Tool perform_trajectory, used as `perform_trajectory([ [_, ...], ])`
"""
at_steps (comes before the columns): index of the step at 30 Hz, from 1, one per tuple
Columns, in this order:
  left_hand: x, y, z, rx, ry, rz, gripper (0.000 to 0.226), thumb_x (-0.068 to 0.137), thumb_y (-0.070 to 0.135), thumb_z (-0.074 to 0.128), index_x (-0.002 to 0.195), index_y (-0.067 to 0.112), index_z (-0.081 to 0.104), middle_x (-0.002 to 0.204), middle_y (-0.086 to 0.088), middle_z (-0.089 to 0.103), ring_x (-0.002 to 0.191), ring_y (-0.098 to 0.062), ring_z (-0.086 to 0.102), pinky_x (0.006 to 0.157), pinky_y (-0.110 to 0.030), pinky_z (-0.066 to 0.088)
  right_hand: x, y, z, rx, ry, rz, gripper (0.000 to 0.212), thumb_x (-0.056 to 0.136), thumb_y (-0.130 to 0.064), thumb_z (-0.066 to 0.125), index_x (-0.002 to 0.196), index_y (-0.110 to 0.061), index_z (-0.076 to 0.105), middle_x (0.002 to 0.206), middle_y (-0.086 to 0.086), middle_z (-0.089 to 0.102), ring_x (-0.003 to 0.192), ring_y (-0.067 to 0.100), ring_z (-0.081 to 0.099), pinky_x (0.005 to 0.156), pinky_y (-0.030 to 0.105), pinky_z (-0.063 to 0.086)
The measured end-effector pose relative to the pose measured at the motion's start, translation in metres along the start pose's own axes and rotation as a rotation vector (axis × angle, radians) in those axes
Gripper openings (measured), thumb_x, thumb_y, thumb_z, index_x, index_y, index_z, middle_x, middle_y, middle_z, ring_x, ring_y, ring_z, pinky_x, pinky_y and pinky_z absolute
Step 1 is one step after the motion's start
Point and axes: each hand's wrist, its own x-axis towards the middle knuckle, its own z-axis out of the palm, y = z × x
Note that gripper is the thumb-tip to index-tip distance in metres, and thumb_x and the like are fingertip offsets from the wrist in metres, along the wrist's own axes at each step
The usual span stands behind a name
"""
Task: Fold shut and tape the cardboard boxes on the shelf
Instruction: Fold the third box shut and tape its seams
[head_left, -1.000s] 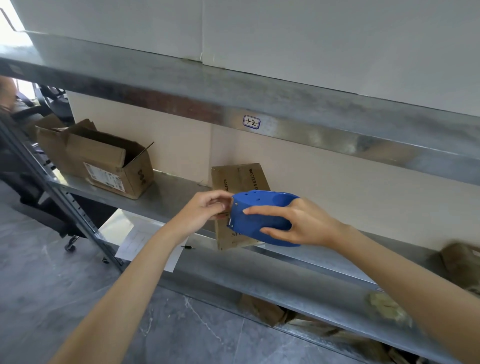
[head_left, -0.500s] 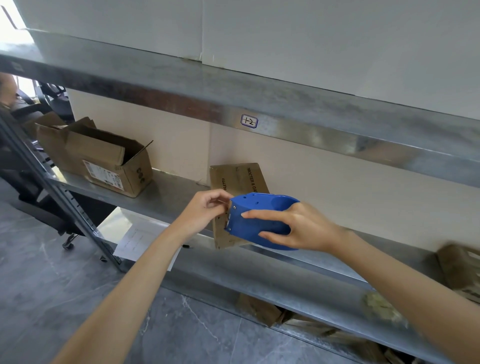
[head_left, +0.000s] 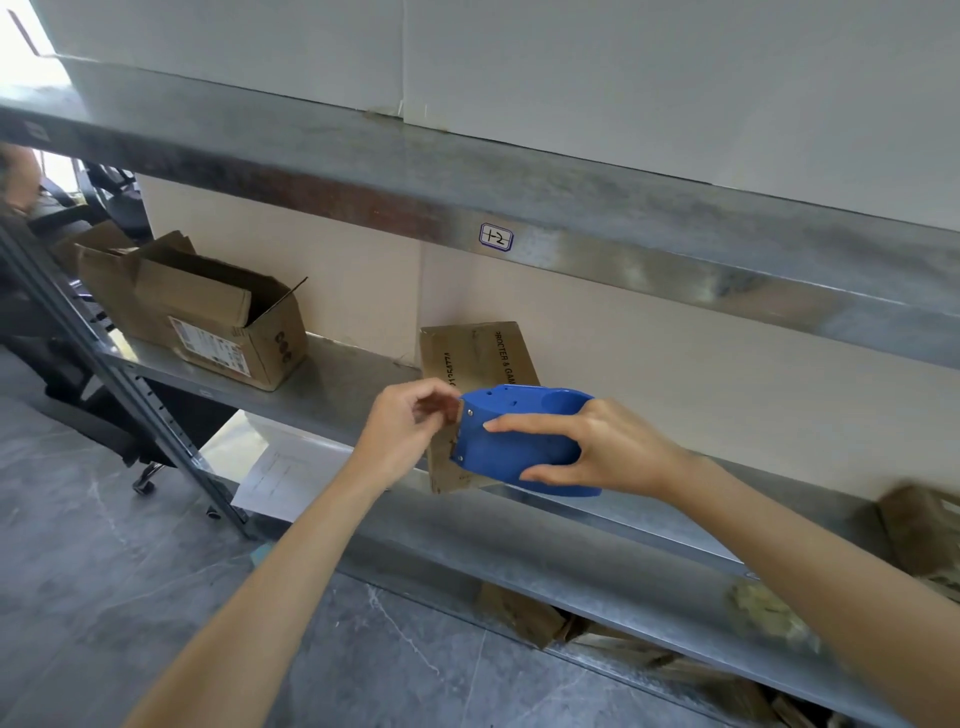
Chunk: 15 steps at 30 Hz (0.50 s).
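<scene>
Right hand: the right hand (head_left: 613, 452) grips the blue tape dispenser (head_left: 519, 441), fingers (head_left: 524, 425) over its near side and thumb under it.
Left hand: the left hand (head_left: 410, 431) has its fingertips (head_left: 439, 410) pinched together at the dispenser's cutter end; whether tape is between them is too small to tell.
Dispenser axis: it lies lengthwise along the shelf (head_left: 337, 395), cutter end pointing left at the left hand.
Open box: the cardboard box (head_left: 208, 317) stands on the shelf well to the left, flaps up, untaped.
Flat cardboard: a flattened piece (head_left: 483, 353) leans on the wall just behind the dispenser.
Key relation: the box lies leftward of both hands, and the left hand is nearer.
Next move, as I judge it: draw tape out leftward, then carry the dispenser to the box.
</scene>
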Motion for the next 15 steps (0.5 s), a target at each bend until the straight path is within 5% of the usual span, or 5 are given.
perform_trajectory([
  [5,-0.009,-0.022,-0.034,0.008,0.169,-0.092,0.025,0.085,0.002,0.071,0.087,0.027,0.071,0.087,0.017,0.071,0.088,0.0,0.066,0.079,-0.01,0.05,-0.017,0.022,-0.007,0.034,0.049,0.077,0.055,0.088,-0.046,0.066,0.136,-0.056,0.042,0.049,0.006,0.037,0.045,0.019,0.025,0.047,0.017,0.025],
  [15,-0.022,-0.048,-0.021,-0.101,0.109,-0.205,0.019,0.088,0.013,0.073,0.093,0.031,0.07,0.089,0.009,0.071,0.091,-0.005,0.067,0.085,-0.026,0.053,-0.038,0.044,-0.006,0.007,-0.04,0.169,0.056,0.085,-0.047,0.069,0.134,-0.058,0.045,0.044,0.002,0.024,0.044,0.019,0.03,0.048,0.014,0.026],
])
